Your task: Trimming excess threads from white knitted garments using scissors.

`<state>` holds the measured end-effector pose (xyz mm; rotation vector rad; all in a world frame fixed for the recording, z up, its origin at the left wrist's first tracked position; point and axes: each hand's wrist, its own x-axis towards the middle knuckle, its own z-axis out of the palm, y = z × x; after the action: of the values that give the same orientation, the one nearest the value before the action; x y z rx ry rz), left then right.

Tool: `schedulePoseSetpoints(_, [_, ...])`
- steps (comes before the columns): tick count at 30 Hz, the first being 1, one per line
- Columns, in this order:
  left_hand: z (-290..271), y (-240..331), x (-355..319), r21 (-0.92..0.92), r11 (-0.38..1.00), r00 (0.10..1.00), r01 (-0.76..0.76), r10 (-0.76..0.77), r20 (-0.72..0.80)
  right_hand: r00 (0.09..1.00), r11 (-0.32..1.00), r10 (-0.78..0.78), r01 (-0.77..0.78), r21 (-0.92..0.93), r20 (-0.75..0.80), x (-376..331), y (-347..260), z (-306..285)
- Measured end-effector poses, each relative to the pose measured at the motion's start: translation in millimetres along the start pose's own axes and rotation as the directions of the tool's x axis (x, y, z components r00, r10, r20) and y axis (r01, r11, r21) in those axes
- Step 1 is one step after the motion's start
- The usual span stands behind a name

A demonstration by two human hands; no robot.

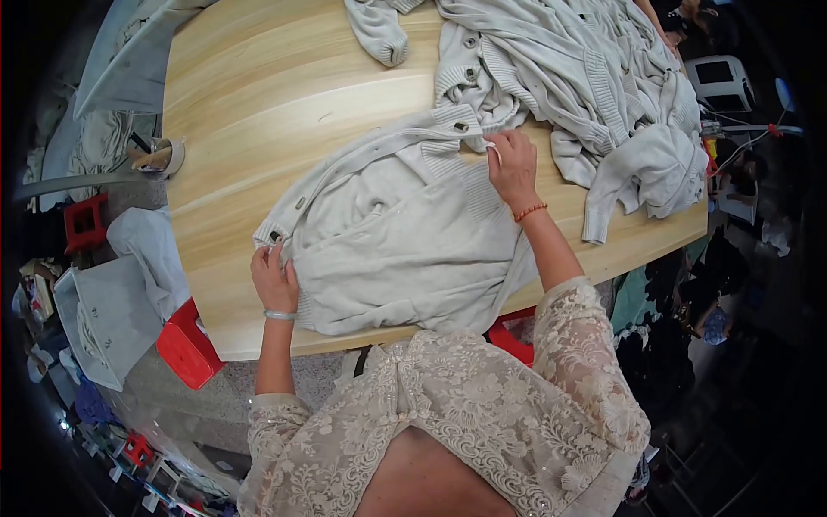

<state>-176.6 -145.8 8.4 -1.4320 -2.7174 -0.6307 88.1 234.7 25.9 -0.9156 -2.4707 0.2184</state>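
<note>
A light grey knitted cardigan (405, 233) lies spread on the wooden table in front of me. Its ribbed button band (345, 164) curves along the far side, with dark buttons near both ends. At the band's left end, my left hand (274, 283) is closed on the ribbed corner beside a button. My right hand (514, 168) pinches the band's other end, its thumb and fingers together. A small white bit shows at those fingertips; I cannot make out what it is. Fingers partly hide both held edges.
A heap of similar grey cardigans (594, 95) covers the table's far right, near another person's arm (652, 19). A cup with tools (164, 158) stands by the left edge of the table (224, 112). Red stools (188, 345) and a white bin (108, 310) are at the left.
</note>
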Motion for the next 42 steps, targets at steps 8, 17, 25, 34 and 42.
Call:
schedulePoseSetpoints(8, [13.6,-4.1,-27.8,-0.337,0.886,0.944,0.320,-0.268,0.193,0.780,0.790,0.485,-0.585,0.183,0.396,-53.4,-11.8,29.0])
schedulePoseSetpoints(17, [3.6,-13.6,-35.9,-0.257,0.909,0.921,0.327,-0.247,0.300,0.807,0.556,0.272,-0.577,0.599,0.524,-43.1,17.0,11.2])
schedulePoseSetpoints(25, [-37.4,-53.4,-33.3,-0.553,0.536,0.744,0.638,-0.244,0.622,0.947,0.749,0.200,-0.313,0.583,0.251,-23.3,35.2,-2.3])
schedulePoseSetpoints(34, [17.1,72.7,-9.8,-0.252,0.932,0.941,-0.261,0.303,0.147,0.889,0.812,0.458,-0.416,0.410,-0.005,-139.3,-17.5,-49.2])
schedulePoseSetpoints(42, [80.1,170.7,-29.8,-0.255,0.682,0.547,-0.685,0.713,0.439,0.510,0.499,0.854,-0.746,0.442,-0.103,-316.3,-116.2,-87.9])
